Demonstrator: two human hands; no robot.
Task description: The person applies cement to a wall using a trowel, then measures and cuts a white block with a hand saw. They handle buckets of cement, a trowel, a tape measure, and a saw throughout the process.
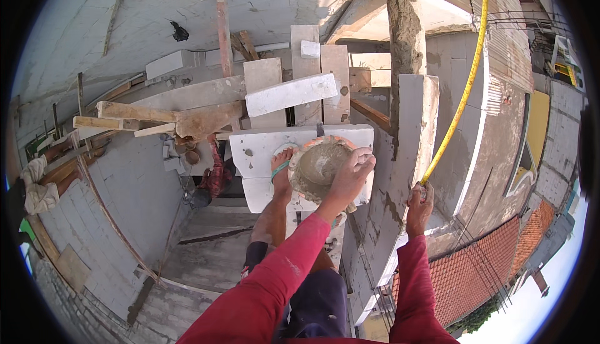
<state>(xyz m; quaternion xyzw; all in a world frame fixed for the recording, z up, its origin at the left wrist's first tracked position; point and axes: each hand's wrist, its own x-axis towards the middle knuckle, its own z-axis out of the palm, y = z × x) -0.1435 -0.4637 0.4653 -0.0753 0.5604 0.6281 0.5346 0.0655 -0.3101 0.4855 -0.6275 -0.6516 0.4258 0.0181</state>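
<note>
My right hand grips the lower end of a yellow tape measure beside the edge of a narrow upright wall. The tape's extended blade bows upward to the far right. Over a mortar-smeared bucket is my left hand, fingers curled together; what they hold, if anything, is hidden. Wet grey mortar fills the bucket, with a rounded, smeared shape in it. The bucket stands on pale blocks, beside my foot in a green-strapped sandal.
Ahead lie a long white block and several upright boards. Rough timbers extend left. A person in a checked red shirt is at a lower level. Below right are tiled roofs and thin steel bars.
</note>
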